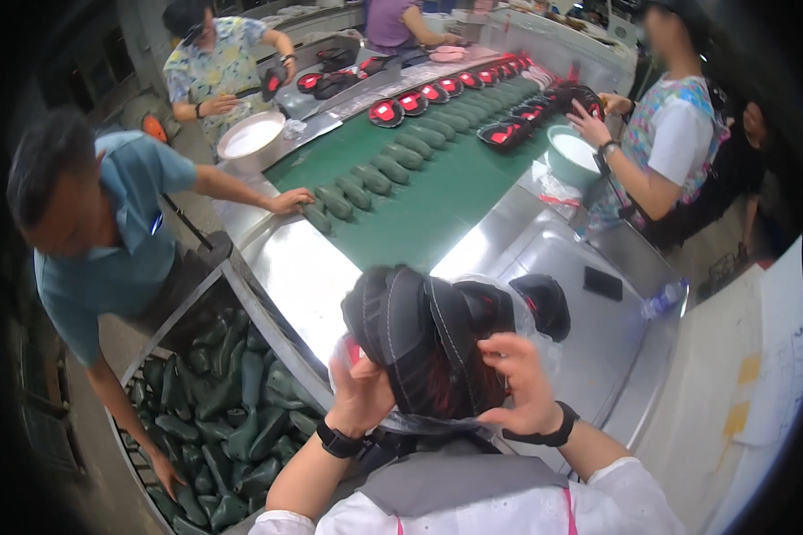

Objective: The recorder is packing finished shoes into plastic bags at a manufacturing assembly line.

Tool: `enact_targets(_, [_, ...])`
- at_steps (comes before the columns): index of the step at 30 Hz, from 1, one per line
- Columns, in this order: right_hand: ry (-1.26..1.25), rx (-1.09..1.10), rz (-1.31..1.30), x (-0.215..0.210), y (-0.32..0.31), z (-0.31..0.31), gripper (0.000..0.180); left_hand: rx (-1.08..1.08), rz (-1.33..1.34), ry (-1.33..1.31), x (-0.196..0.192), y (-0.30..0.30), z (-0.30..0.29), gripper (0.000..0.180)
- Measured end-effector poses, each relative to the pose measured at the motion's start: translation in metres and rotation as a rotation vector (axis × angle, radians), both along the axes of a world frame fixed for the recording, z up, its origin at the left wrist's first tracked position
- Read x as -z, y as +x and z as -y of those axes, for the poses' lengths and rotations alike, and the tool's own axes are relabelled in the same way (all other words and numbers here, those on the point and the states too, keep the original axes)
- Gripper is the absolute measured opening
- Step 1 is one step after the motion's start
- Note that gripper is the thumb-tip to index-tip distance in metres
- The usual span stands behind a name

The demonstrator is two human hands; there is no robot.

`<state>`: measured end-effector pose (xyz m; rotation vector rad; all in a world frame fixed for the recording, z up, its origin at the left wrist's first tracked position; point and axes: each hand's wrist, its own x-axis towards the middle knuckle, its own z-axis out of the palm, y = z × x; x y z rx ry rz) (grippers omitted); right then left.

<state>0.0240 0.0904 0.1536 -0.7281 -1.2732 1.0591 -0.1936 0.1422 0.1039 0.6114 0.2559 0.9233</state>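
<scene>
A bundle of black shoe uppers (424,343) with pale stitching is directly in front of me, partly wrapped in clear plastic. My left hand (362,392) cups its left side, thumb and fingers bent against it. On the opposite side my right hand (519,385) curls its fingers around the edge, so the bundle is held between both hands. Some fingertips are hidden behind the black material. Another black upper (542,305) lies just beyond the bundle to the right, on the metal tray (589,343).
A green conveyor belt (393,227) carries rows of green shoe lasts (388,168) and black-red uppers. At left, a co-worker (107,214) reaches into a metal bin of lasts (227,419). White tubs (252,138), a black phone (603,283), a bottle (665,299) and other workers stand around.
</scene>
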Motion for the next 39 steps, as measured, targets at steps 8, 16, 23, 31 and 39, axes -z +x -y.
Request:
enact_targets(8, [0.282, -0.085, 0.916, 0.016, 0.019, -0.005, 0.051, -0.071, -0.136, -0.369, 0.062, 0.033, -0.014, 0.060])
enact_targets(16, [-0.258, 0.118, 0.496, 0.009, 0.094, -0.037, 0.072, 0.032, 0.006, -0.278, 0.057, 0.058, -0.029, 0.046])
enact_targets(23, [-0.132, 0.273, 0.208, 0.040, 0.080, -0.018, 0.075, -0.154, -0.066, -0.135, 0.040, 0.063, -0.050, 0.061])
enact_targets(31, [0.088, -0.233, 0.345, 0.004, 0.115, -0.025, 0.021, -0.019, -0.077, 0.108, 0.040, 0.054, -0.067, 0.067])
enact_targets(39, [0.260, 0.214, 0.780, 0.022, 0.083, -0.022, 0.021, 0.393, -0.241, 0.347, 0.007, 0.052, -0.063, 0.090])
